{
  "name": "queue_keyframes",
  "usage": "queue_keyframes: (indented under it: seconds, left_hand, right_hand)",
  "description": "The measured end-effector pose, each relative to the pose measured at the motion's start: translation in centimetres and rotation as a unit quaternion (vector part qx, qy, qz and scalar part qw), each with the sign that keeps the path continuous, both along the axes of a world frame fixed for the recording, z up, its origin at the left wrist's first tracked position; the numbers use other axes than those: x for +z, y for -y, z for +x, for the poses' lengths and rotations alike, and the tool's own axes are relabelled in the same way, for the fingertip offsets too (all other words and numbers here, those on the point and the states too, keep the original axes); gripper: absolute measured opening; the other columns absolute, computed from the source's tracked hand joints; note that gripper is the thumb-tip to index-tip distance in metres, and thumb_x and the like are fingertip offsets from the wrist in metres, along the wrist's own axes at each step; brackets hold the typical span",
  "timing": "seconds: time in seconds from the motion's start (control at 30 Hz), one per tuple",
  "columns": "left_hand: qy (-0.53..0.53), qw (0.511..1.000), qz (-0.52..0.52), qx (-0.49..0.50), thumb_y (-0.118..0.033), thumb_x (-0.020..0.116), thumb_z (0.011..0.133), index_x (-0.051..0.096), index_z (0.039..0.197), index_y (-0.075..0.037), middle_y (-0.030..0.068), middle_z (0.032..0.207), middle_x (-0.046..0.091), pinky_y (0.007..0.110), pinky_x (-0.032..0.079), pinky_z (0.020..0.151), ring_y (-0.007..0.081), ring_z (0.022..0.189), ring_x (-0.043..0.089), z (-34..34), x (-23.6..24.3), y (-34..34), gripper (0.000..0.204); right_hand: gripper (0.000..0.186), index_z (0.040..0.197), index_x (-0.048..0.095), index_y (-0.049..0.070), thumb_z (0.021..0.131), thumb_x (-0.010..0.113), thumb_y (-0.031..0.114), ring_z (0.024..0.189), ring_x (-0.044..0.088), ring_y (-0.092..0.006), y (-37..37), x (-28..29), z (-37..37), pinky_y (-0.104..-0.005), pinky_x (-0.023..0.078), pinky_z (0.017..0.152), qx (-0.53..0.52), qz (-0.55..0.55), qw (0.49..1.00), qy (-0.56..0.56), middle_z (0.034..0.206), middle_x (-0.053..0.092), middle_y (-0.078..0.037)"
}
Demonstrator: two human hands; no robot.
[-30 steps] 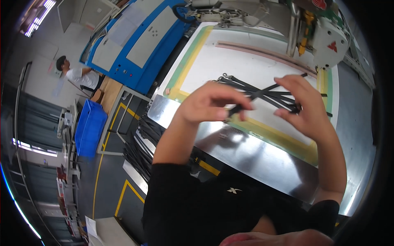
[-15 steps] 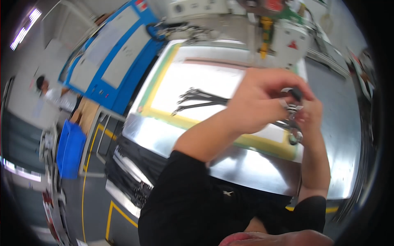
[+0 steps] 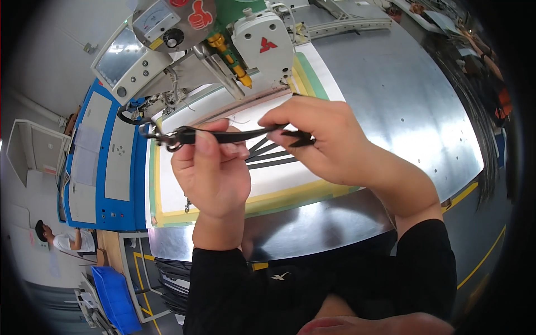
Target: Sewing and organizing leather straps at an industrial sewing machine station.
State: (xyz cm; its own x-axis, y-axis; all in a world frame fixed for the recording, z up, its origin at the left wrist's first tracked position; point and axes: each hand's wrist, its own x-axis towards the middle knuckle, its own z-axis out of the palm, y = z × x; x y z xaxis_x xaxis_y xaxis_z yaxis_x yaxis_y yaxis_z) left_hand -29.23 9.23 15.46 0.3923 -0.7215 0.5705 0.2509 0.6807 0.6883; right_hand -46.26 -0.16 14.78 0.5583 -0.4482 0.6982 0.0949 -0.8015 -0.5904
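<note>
A black strap is stretched between my two hands above the white work surface. At its left end hangs a metal snap hook, sticking out past my fingers. My left hand pinches the strap close to this hook, thumb against it. Farther right, my right hand grips the other stretch of it, where short dark ends show by the fingers; part is hidden in the palm. More black straps lie on the surface underneath, partly covered by my hands. A small metal hook rests near its front left.
Above my hands stands a sewing machine with a yellow cylinder and a control box. A bare metal table spreads right. Leftward are a blue cabinet, a blue bin and another person.
The view has swung right. My hands, formerly close together around the metal hook, are now apart with the strap drawn out between them, and the hook is at the left end.
</note>
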Motion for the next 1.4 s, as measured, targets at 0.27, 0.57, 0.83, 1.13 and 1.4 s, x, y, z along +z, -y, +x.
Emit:
queue_keyframes:
  seconds: [0.27, 0.57, 0.83, 1.13, 1.4]
  left_hand:
    - [-0.129, 0.986, -0.006, 0.104, -0.030, 0.062, 0.105, 0.071, 0.098, -0.001, 0.0012, 0.070, 0.066, 0.023, 0.041, 0.056, 0.0058, 0.061, 0.056, 1.4, 1.4, 0.4, 0.031]
    - [-0.174, 0.969, -0.065, 0.165, -0.030, 0.061, 0.105, 0.069, 0.096, 0.002, 0.0005, 0.067, 0.052, 0.029, 0.035, 0.059, 0.0097, 0.061, 0.044, 3.4, 2.6, -0.6, 0.034]
    - [-0.158, 0.969, -0.095, 0.166, -0.029, 0.065, 0.103, 0.067, 0.090, 0.000, 0.0012, 0.068, 0.052, 0.031, 0.035, 0.059, 0.0124, 0.062, 0.046, 4.4, 3.1, -0.8, 0.032]
    - [-0.172, 0.956, -0.125, 0.201, -0.024, 0.064, 0.105, 0.058, 0.079, -0.005, 0.0034, 0.068, 0.054, 0.031, 0.035, 0.057, 0.0145, 0.058, 0.046, 7.5, 3.6, -0.8, 0.032]
    - [-0.180, 0.944, -0.140, 0.237, -0.024, 0.063, 0.106, 0.062, 0.089, 0.000, 0.0033, 0.070, 0.050, 0.029, 0.041, 0.054, 0.0142, 0.059, 0.047, 9.9, 3.7, -0.6, 0.029]
  right_hand:
    - [0.017, 0.096, 0.073, 0.001, 0.088, 0.077, 0.017, 0.074, 0.069, -0.0344, 0.7, 2.9, -3.1, -0.0386, 0.052, 0.067, -0.059, 0.040, 0.995, -0.063, 0.081, 0.071, -0.017]
    - [0.020, 0.101, 0.073, -0.002, 0.086, 0.083, 0.008, 0.076, 0.061, -0.0067, 1.9, 4.3, -6.4, -0.0223, 0.047, 0.067, -0.081, 0.041, 0.996, -0.018, 0.083, 0.070, -0.002]
    - [0.025, 0.101, 0.074, 0.001, 0.082, 0.087, 0.012, 0.067, 0.042, 0.0002, 3.1, 4.9, -8.9, -0.0198, 0.031, 0.059, -0.143, 0.001, 0.989, -0.022, 0.084, 0.067, 0.004]
    - [0.024, 0.097, 0.074, 0.001, 0.083, 0.085, 0.016, 0.078, 0.066, -0.0107, 3.3, 6.5, -10.8, -0.0267, 0.052, 0.074, -0.179, 0.024, 0.983, -0.027, 0.084, 0.073, -0.005]
    - [0.025, 0.096, 0.075, 0.001, 0.081, 0.086, 0.018, 0.074, 0.067, -0.0136, 3.9, 6.5, -12.1, -0.0283, 0.053, 0.073, -0.218, 0.000, 0.976, -0.016, 0.080, 0.073, -0.008]
